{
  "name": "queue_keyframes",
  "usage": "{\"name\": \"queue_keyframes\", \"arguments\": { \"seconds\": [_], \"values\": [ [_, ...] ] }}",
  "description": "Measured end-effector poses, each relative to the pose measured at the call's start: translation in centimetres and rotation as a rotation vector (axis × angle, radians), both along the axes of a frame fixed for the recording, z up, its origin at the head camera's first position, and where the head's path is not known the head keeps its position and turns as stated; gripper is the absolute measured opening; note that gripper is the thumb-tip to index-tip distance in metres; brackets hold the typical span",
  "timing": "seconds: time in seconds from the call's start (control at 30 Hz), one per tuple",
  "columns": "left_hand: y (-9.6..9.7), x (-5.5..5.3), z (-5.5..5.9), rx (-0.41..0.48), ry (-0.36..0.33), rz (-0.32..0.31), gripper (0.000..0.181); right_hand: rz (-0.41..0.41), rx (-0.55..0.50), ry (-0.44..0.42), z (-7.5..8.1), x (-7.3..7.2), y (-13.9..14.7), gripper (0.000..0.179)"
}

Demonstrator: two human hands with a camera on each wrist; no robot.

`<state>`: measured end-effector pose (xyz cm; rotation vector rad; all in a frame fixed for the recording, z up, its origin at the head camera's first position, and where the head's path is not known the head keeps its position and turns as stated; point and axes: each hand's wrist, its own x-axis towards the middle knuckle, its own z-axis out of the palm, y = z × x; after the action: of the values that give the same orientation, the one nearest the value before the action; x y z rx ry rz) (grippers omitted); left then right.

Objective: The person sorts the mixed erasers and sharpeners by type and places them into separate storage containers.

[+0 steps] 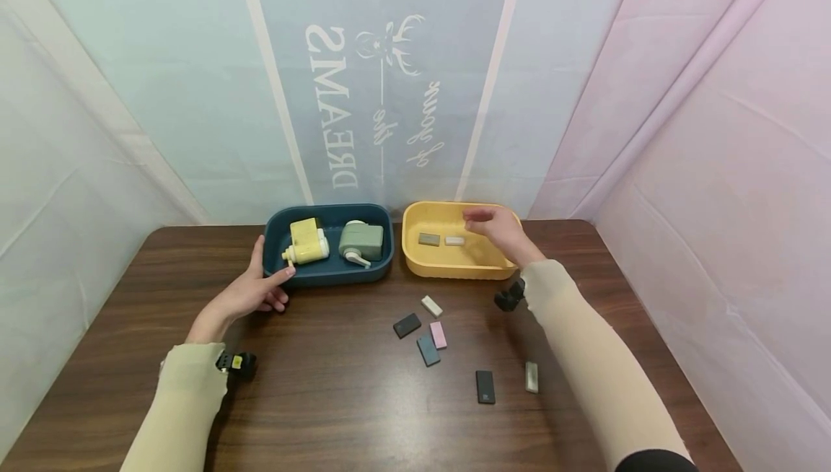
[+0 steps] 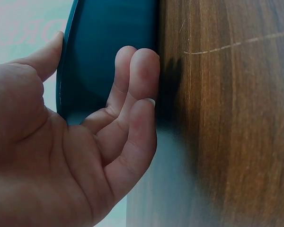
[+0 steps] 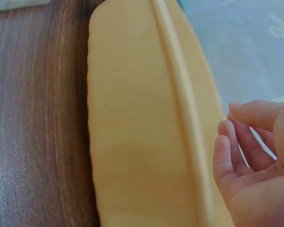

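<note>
My left hand holds the near left corner of a dark blue bin, its thumb over the rim. In the left wrist view, several bent fingers lie by the bin's outer wall. A yellow gadget and a green gadget with a white crank lie inside. Over the right part of a yellow bin hovers my right hand, fingers loosely bent, with nothing visible between them. That bin holds a grey-green block and a white block.
Small rectangular blocks lie on the brown wooden table: white, pink, blue, grey-green, and two black, one nearer the bins and one nearer me. A printed curtain hangs behind the bins.
</note>
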<state>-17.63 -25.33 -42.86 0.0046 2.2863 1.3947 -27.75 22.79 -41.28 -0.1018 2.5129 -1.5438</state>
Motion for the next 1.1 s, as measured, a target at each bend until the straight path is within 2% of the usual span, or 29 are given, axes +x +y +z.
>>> {"name": "queue_keyframes", "arguments": {
  "seconds": [0.17, 0.33, 0.63, 0.83, 1.1],
  "values": [
    [-0.1, 0.0, -0.1, 0.001, 0.006, -0.001, 0.102, 0.007, -0.046, -0.019, 1.4, 1.0, 0.0, 0.04],
    [-0.3, 0.0, -0.4, 0.001, 0.009, 0.009, 0.102, 0.02, -0.08, 0.009, 2.6, 2.3, 0.0, 0.041],
    [-0.1, 0.1, -0.5, -0.007, 0.017, 0.008, 0.102, 0.073, 0.015, 0.073, 4.2, 5.6, 1.1, 0.037],
    [0.0, 0.2, -0.6, -0.002, 0.015, 0.008, 0.103, 0.113, 0.015, 0.153, 3.9, 8.4, 2.4, 0.036],
    [0.0, 0.3, -0.9, -0.001, 0.022, 0.024, 0.103, 0.119, 0.011, 0.2, 1.5, 12.3, 4.4, 0.032]
  ]
}}
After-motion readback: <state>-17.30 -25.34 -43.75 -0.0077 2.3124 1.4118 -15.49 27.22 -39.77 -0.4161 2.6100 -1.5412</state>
